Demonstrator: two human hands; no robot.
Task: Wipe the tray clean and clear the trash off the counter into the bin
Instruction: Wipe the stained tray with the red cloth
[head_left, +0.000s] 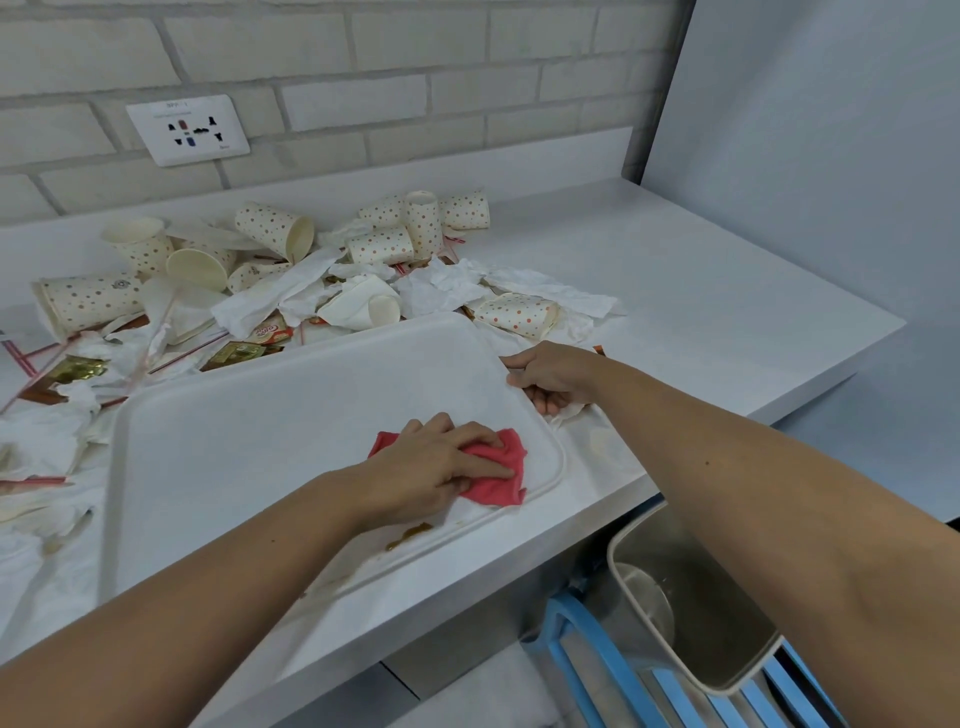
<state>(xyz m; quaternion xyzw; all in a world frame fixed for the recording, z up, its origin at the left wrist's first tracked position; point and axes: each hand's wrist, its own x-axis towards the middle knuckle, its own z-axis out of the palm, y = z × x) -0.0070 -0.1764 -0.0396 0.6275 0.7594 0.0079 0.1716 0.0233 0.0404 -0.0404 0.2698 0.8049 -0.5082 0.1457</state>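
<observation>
White table (701, 291): left hand (436, 467) presses red cloth (498, 467) flat on tray (234, 441).
Right hand (550, 376) fingers clamp the tray rim; sweep next over the brown smear (410, 535).

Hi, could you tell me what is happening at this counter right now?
A person is wiping a white tray on the counter. The left hand presses a red cloth onto the tray near its right corner, while the right hand grips the tray's right edge. A brown smear remains by the near rim. Dotted paper cups, crumpled napkins and wrappers lie piled behind the tray, and the bin stands below the counter.
</observation>
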